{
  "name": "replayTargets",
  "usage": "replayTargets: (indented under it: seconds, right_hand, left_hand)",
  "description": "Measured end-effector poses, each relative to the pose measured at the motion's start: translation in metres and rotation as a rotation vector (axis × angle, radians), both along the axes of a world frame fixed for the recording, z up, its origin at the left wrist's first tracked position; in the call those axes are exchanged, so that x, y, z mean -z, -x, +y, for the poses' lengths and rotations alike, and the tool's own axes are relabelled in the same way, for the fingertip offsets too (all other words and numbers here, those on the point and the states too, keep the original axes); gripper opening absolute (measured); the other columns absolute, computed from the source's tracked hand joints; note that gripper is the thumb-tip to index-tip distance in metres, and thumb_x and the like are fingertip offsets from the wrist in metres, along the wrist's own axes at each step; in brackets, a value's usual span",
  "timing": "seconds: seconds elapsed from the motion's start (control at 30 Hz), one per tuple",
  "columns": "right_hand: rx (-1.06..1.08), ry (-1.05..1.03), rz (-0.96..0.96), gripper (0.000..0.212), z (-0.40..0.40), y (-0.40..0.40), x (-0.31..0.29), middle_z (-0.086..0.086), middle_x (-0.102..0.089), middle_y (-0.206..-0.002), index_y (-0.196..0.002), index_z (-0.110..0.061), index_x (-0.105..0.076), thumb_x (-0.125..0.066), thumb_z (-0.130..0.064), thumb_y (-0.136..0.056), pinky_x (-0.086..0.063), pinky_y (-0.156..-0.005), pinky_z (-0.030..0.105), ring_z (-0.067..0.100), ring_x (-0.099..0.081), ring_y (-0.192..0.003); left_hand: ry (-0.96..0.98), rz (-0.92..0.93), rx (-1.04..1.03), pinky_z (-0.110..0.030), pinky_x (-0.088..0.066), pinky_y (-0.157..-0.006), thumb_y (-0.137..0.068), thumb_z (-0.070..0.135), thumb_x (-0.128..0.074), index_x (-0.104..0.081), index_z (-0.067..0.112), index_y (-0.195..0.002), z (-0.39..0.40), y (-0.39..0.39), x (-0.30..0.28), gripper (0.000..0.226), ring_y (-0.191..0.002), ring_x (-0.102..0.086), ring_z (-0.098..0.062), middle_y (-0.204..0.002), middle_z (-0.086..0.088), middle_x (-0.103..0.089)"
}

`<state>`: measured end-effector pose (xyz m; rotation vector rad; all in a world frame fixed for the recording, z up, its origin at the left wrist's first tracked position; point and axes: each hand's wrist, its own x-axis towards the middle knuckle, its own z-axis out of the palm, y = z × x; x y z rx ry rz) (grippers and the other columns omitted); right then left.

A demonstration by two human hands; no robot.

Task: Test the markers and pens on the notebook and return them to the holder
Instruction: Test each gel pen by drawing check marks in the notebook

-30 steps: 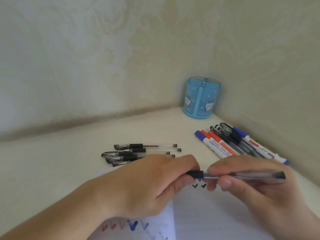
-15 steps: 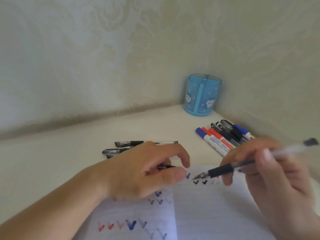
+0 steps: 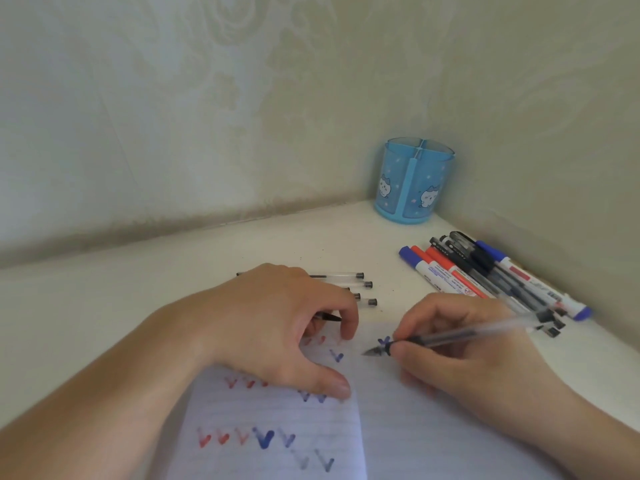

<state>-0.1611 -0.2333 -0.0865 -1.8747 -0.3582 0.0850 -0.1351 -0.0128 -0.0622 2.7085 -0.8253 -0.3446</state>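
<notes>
Change: since the frame half a second earlier, the right hand (image 3: 464, 355) has lowered the pen (image 3: 446, 337) from a raised tilt to a shallow angle, its tip now just above the page; the left hand (image 3: 277, 327) has slid forward over the page's far edge.
Notebook (image 3: 277, 441): nearest the camera, lying open and flat on the surface (image 3: 104, 323), with red, blue and grey check marks in rows. Thin paper, judged likely to shift or wrinkle unless pressed.
Left hand: rests on the left page with the thumb pressing the paper; the curled fingers hold a small dark piece (image 3: 327, 317), probably the pen's cap.
Right hand: pinches the pen at the dark grip section just behind the tip; the tip points left beside a blue mark.
Pen handling: light, stiff, smooth clear barrel, judged slippery. Hold at the grip sleeve for writing and at mid-barrel for carrying. The fine tip is the fragile part.
Pen row (image 3: 360, 292): clear pens lie side by side beyond the left hand, partly hidden by it.
Marker group (image 3: 491, 278): markers and pens lie bunched at right, near the wall.
Holder (image 3: 414, 181): blue, divided, upright in the far corner, well apart from both hands; nothing shows above its rim.
</notes>
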Motion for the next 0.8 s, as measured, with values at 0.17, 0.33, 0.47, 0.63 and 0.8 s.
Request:
replayTargets:
  seconds: [0.17,0.33,0.47,0.63,0.8]
  right_hand:
    - [0.041,0.09,-0.076,0.025,-0.0003,0.0002,0.0068,0.005,-0.056,-0.042,-0.058,-0.02,-0.057,-0.07,-0.013,-0.079,-0.033,-0.042,0.025,0.014,-0.041,-0.037]
    - [0.033,0.137,-0.102,0.026,0.0008,-0.0007,0.0065,0.002,-0.054,-0.043,-0.058,-0.022,-0.057,-0.071,-0.015,-0.079,-0.032,-0.043,0.026,0.012,-0.039,-0.04]
    - [0.019,0.155,-0.088,0.024,0.0011,-0.0008,0.0034,0.006,-0.056,-0.044,-0.059,-0.016,-0.056,-0.07,-0.014,-0.078,-0.033,-0.043,0.026,0.012,-0.04,-0.04]
    - [0.019,0.16,-0.09,0.024,0.0001,0.0007,0.0029,0.011,-0.056,-0.046,-0.06,-0.014,-0.055,-0.07,-0.014,-0.079,-0.034,-0.044,0.027,0.014,-0.04,-0.041]
    - [0.043,0.151,-0.071,0.025,0.0006,0.0003,0.0038,0.013,-0.055,-0.046,-0.061,-0.014,-0.054,-0.068,-0.016,-0.081,-0.044,-0.046,0.045,0.019,-0.041,-0.042]
  left_hand:
    - [-0.011,-0.026,0.018,-0.03,-0.05,-0.077,-0.064,0.072,-0.07,-0.049,0.047,-0.104,-0.0007,-0.0006,0.0011,0.051,-0.082,-0.056,-0.002,-0.081,0.012,-0.062]
    - [0.007,-0.016,0.019,-0.031,-0.051,-0.079,-0.065,0.071,-0.071,-0.048,0.049,-0.105,-0.0003,-0.0007,0.0025,0.051,-0.085,-0.057,-0.001,-0.085,0.012,-0.063]
    - [0.002,-0.029,0.024,-0.03,-0.051,-0.077,-0.065,0.071,-0.07,-0.048,0.049,-0.103,-0.0009,-0.0003,0.0024,0.049,-0.083,-0.057,-0.001,-0.087,0.013,-0.064]
    - [0.0,-0.016,0.032,-0.032,-0.051,-0.077,-0.065,0.071,-0.07,-0.049,0.047,-0.104,-0.0003,-0.0009,0.0027,0.05,-0.083,-0.059,-0.003,-0.088,0.011,-0.065]
    - [0.003,-0.02,0.034,-0.03,-0.051,-0.078,-0.066,0.069,-0.071,-0.049,0.047,-0.105,-0.0012,-0.0013,0.003,0.05,-0.084,-0.058,-0.003,-0.089,0.012,-0.065]
